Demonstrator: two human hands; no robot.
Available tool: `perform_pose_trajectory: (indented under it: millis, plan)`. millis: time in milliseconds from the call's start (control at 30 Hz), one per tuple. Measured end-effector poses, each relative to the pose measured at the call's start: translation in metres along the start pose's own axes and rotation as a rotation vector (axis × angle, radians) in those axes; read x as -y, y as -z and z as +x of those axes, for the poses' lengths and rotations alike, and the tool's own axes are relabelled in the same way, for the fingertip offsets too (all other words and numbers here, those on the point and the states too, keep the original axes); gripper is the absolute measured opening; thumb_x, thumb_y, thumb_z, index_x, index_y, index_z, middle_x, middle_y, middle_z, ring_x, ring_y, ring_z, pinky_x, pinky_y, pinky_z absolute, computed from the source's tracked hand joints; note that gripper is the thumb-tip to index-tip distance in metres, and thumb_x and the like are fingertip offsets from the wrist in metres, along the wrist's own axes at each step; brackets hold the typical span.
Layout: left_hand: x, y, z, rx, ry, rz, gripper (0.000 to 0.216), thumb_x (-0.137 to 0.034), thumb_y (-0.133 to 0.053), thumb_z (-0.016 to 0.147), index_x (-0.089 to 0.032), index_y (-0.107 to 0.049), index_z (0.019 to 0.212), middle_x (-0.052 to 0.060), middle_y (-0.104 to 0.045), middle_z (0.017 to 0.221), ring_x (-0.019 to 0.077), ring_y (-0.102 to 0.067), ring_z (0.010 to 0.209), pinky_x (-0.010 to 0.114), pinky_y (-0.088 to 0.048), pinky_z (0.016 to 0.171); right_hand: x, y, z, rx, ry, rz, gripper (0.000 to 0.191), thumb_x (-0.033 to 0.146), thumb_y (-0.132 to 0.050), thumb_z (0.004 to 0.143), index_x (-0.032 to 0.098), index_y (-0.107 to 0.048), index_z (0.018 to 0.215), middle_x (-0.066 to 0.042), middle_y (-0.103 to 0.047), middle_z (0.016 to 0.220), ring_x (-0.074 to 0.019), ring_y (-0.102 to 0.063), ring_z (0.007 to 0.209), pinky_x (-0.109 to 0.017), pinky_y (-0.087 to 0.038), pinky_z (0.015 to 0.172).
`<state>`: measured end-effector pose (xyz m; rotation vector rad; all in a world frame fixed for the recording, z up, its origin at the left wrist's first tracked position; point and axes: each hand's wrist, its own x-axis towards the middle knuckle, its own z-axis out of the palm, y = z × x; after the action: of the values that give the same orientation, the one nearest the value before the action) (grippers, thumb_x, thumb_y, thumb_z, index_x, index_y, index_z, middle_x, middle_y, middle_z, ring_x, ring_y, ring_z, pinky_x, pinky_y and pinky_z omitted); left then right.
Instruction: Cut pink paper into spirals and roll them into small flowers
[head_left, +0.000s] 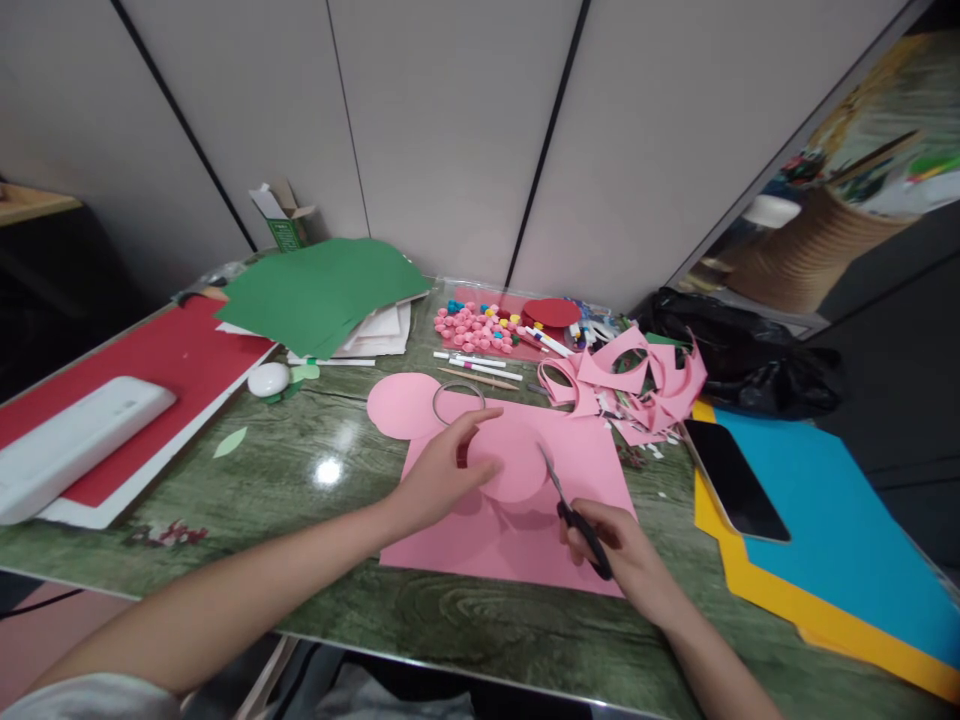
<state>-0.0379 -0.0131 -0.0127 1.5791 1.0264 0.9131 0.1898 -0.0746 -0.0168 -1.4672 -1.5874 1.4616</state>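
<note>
My left hand (446,470) pinches a round pink paper disc (514,462) at its left side, holding it above a larger pink sheet (450,540). In my right hand (611,550) is a pair of scissors (581,530) with black handles. Their blades lie along the disc's right edge; whether they are parted I cannot tell. Another pink disc (401,405) lies flat at the sheet's upper left corner. Beside it a thin ring (459,385) rests partly on the sheet.
Pink paper offcuts (637,375) are heaped at the back right. Behind are pens (476,367) and pink beads (476,327). Green sheets (322,290) and a white device (90,440) stand left. A phone (735,478) lies on blue and yellow sheets (847,520) at right.
</note>
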Motion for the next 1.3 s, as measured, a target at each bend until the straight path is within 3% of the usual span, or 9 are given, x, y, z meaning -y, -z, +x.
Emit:
perform_pose_trajectory:
  millis: [367, 467, 667, 933, 1300]
  plan:
    - [0.004, -0.003, 0.003, -0.024, 0.024, -0.124, 0.046, -0.024, -0.058, 0.078, -0.022, -0.047, 0.124, 0.006, -0.054, 0.115, 0.0171, -0.051, 0.096, 0.028, -0.041, 0.081, -0.006, 0.004, 0.002, 0.007, 0.007, -0.003, 0.036, 0.049, -0.056, 0.077, 0.015, -0.052, 0.065, 0.002, -0.05, 0.054, -0.0104, -0.044, 0.052, -0.022, -0.033, 0.049]
    - [0.004, -0.002, 0.003, -0.028, 0.034, -0.108, 0.046, -0.025, -0.058, 0.079, -0.023, -0.048, 0.124, 0.004, -0.055, 0.101, 0.0145, -0.049, 0.084, 0.026, -0.041, 0.073, -0.001, 0.004, 0.0, 0.02, 0.002, 0.012, 0.035, 0.049, -0.056, 0.077, 0.015, -0.053, 0.067, 0.001, -0.051, 0.054, -0.011, -0.045, 0.053, -0.023, -0.033, 0.051]
    - [0.003, -0.003, 0.001, 0.003, 0.053, -0.091, 0.047, -0.029, -0.059, 0.079, -0.027, -0.049, 0.124, -0.002, -0.043, 0.076, 0.0115, -0.039, 0.068, 0.023, -0.035, 0.061, 0.003, 0.004, -0.001, 0.036, 0.002, 0.047, 0.035, 0.048, -0.055, 0.077, 0.014, -0.054, 0.07, 0.001, -0.049, 0.056, -0.0116, -0.045, 0.056, -0.024, -0.033, 0.053]
    - [0.002, -0.002, 0.0, 0.025, 0.054, -0.027, 0.048, -0.028, -0.058, 0.078, -0.028, -0.048, 0.126, -0.002, -0.04, 0.073, 0.0117, -0.036, 0.067, 0.023, -0.033, 0.06, 0.002, 0.005, -0.002, 0.04, 0.002, 0.046, 0.035, 0.049, -0.056, 0.076, 0.014, -0.052, 0.069, 0.001, -0.049, 0.057, -0.0115, -0.044, 0.056, -0.024, -0.032, 0.052]
    - [0.0, 0.0, -0.001, 0.007, 0.035, 0.017, 0.048, -0.025, -0.057, 0.078, -0.028, -0.048, 0.126, 0.002, -0.055, 0.094, 0.0145, -0.046, 0.077, 0.027, -0.04, 0.069, 0.0, 0.005, -0.001, 0.031, 0.004, 0.013, 0.034, 0.047, -0.055, 0.077, 0.015, -0.05, 0.066, 0.001, -0.048, 0.056, -0.0109, -0.043, 0.054, -0.023, -0.03, 0.051]
